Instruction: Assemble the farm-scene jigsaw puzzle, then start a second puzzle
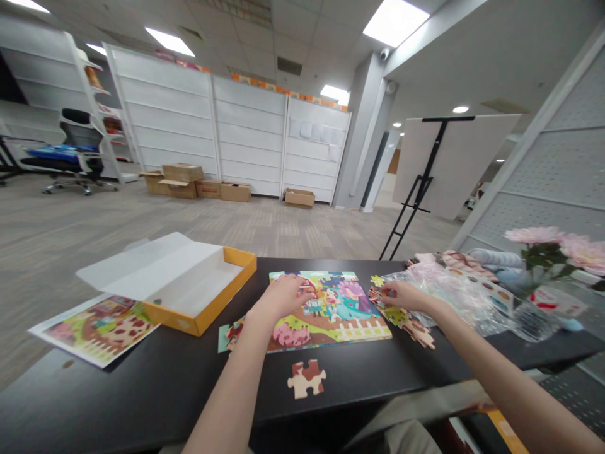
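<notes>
A colourful jigsaw puzzle [350,309] lies on the black table, showing animals and a white fence. My left hand [286,295] is over its upper left part, fingers bent and closed at a red-and-white puzzle piece [307,285]. To the puzzle's right, my right hand [396,294] reaches into a pile of loose puzzle pieces [403,318], fingertips closed around a piece there. A single brown-and-cream puzzle piece [306,379] sits apart in front of the puzzle. More loose pieces [231,333] are partly hidden behind my left forearm.
A yellow box [222,296] with its white lid open stands at the left, overlapping a printed picture sheet [101,328]. Clear plastic wrapping [454,296] and a glass vase [539,315] with pink flowers [562,243] occupy the right. Behind the table stands an easel [420,183].
</notes>
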`<state>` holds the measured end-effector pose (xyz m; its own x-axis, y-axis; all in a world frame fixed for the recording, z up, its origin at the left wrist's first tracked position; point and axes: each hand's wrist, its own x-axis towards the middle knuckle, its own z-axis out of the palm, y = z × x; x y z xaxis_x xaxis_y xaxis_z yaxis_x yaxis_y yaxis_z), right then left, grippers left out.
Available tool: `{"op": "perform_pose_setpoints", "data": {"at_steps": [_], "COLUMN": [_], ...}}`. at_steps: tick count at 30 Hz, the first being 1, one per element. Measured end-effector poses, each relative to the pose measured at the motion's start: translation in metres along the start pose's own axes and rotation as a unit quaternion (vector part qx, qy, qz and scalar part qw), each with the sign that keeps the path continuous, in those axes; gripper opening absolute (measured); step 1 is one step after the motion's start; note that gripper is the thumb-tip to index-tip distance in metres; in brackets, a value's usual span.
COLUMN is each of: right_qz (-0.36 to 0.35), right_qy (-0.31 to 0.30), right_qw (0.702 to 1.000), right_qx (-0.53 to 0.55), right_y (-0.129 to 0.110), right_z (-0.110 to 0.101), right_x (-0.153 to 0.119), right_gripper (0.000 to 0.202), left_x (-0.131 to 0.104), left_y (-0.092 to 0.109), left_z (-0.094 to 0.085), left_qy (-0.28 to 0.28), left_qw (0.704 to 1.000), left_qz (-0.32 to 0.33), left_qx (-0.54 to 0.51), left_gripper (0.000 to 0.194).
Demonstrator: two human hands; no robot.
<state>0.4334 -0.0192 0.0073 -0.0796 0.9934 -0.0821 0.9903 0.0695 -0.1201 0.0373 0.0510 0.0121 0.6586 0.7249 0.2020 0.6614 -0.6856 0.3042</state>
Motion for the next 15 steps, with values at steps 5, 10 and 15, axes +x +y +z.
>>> {"op": "perform_pose_setpoints", "data": {"at_steps": [5, 10, 15], "right_qz": [0.028, 0.035, -0.003], "right_qy": [-0.008, 0.091, 0.144], "right_qw": [0.999, 0.995, 0.962], "right_qx": [0.026, -0.005, 0.231], "right_y": [0.000, 0.005, -0.042], "right_z": [0.007, -0.010, -0.028], "right_x": [0.010, 0.008, 0.012], "right_gripper": [0.029, 0.027, 0.049], "left_x": [-0.004, -0.006, -0.002], "left_y": [-0.005, -0.005, 0.003], "left_z": [-0.006, -0.011, -0.007], "left_qy": [0.002, 0.022, 0.031], "left_qw": [1.000, 0.999, 0.989], "left_qz": [-0.019, -0.028, -0.002], "left_qx": [-0.008, -0.024, -0.145], "left_gripper": [0.045, 0.043, 0.036]}}
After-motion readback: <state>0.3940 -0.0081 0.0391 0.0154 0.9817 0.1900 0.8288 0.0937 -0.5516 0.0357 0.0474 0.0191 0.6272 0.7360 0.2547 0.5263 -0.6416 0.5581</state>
